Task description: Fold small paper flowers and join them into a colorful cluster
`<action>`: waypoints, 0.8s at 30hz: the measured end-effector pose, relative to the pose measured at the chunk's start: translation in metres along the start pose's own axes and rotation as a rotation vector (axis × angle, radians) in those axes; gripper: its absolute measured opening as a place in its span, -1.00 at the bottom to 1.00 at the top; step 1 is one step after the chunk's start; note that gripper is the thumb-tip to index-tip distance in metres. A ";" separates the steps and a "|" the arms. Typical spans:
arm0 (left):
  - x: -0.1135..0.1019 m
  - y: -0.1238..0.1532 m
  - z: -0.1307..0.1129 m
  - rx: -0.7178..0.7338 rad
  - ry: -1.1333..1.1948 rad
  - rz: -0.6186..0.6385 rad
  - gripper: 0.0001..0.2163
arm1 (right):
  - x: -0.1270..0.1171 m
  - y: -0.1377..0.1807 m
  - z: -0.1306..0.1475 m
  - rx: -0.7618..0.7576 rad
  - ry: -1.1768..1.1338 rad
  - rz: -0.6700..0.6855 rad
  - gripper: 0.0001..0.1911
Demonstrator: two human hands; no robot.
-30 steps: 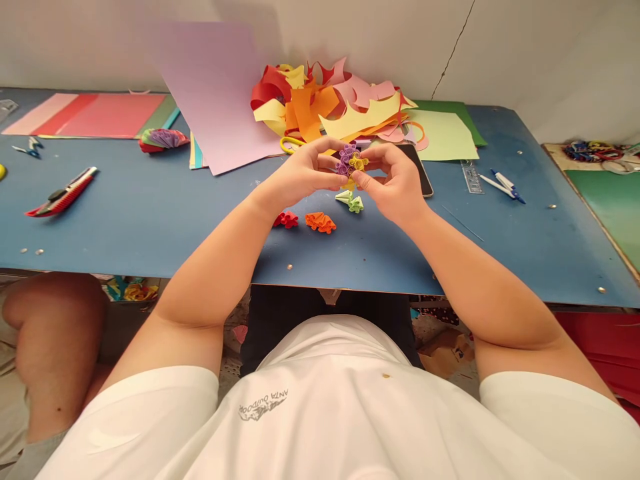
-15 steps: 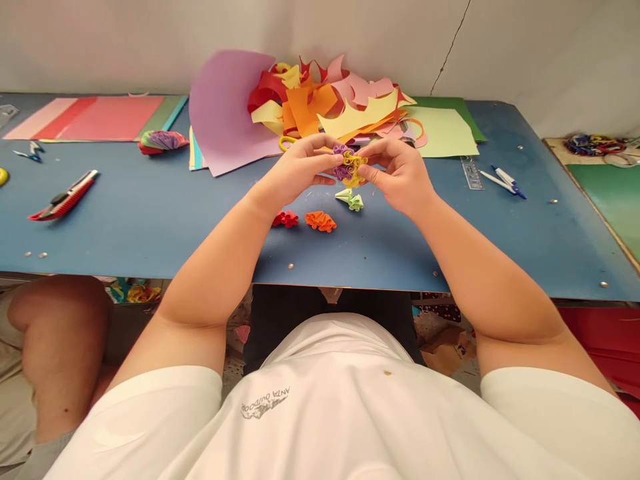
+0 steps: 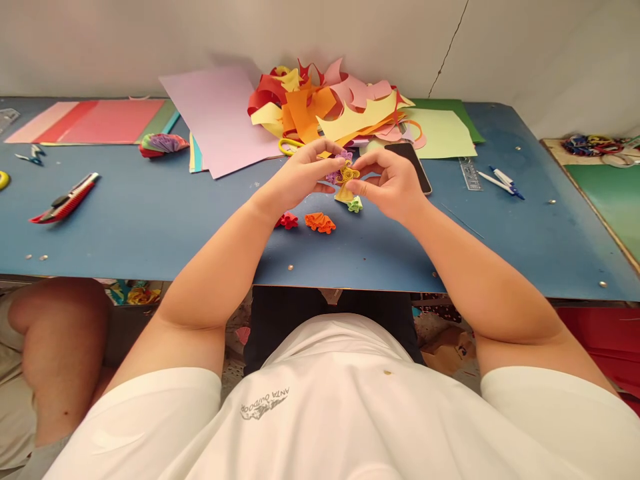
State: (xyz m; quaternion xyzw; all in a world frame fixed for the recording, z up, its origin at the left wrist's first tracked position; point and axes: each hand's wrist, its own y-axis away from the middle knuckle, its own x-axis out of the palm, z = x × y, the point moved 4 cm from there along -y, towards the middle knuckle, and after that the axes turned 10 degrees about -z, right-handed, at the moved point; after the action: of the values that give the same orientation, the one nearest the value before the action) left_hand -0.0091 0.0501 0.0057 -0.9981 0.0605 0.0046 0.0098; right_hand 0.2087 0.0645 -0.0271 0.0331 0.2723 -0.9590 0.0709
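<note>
Both of my hands pinch a small curled paper flower (image 3: 344, 175), yellow and purple, just above the blue table (image 3: 150, 220). My left hand (image 3: 303, 177) grips its left side. My right hand (image 3: 393, 181) closes on its right side with thumb and fingers. Under the flower lies a light green folded paper piece (image 3: 355, 204). Nearer me on the table sit an orange ruffled piece (image 3: 321, 222) and a red ruffled piece (image 3: 287, 221).
A heap of coloured paper scraps (image 3: 330, 107) and a lilac sheet (image 3: 220, 120) lie behind my hands, with a phone (image 3: 414, 163), yellow scissors (image 3: 290, 145), a ruler (image 3: 470, 175) and pens (image 3: 500, 181). A red utility knife (image 3: 65, 199) lies at the left. A person's knee (image 3: 55, 347) shows lower left.
My hands have dropped slightly toward the table and turned the flower, so its yellow curls now face up. The lilac sheet behind has flattened back down.
</note>
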 end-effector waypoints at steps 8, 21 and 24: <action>0.003 -0.001 0.004 -0.017 0.013 0.083 -0.68 | -0.011 -0.009 0.000 0.003 0.014 0.075 -0.11; 0.006 0.002 0.002 -0.102 0.135 0.191 -0.57 | -0.015 0.000 0.016 -0.394 0.346 -0.006 -0.56; 0.008 0.002 0.003 -0.144 0.148 0.149 -0.66 | -0.012 0.005 0.015 -0.513 0.415 -0.050 -0.79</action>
State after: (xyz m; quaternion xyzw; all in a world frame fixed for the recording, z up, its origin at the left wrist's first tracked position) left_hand -0.0018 0.0469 0.0029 -0.9866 0.1343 -0.0640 -0.0668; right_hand 0.2205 0.0539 -0.0155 0.2021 0.5143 -0.8335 -0.0035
